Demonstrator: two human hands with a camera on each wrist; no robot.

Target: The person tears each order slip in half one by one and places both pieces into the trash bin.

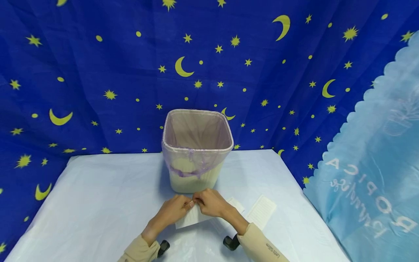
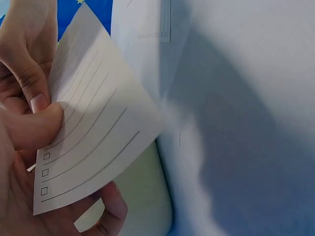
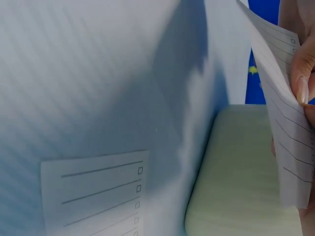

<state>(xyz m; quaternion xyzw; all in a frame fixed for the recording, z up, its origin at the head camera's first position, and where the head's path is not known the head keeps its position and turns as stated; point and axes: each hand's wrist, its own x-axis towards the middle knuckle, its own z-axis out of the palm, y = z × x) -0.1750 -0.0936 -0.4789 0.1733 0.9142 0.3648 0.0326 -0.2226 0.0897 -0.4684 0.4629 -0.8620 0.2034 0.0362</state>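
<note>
Both hands pinch one sheet of lined checklist paper [image 1: 193, 217] by its edge, just in front of a bin. The left hand [image 1: 175, 209] has its thumb on the printed face, near the small tick boxes. Close beside it, the right hand [image 1: 212, 203] grips the same edge, the two sets of fingertips nearly meeting. In the left wrist view the paper [image 2: 93, 128] curves outward from the thumb. The right wrist view shows the paper [image 3: 290, 132] bent at the pinch. Part of the held edge is hidden behind the fingers.
The pale bin [image 1: 180, 183] stands behind the hands, lined with a thin purple bag [image 1: 173, 160] folded over its rim. To the right, further checklist sheets lie on the white-covered table [image 1: 114, 196], one sheet [image 1: 262, 211] farthest out. A blue starry curtain [image 1: 131, 65] hangs behind.
</note>
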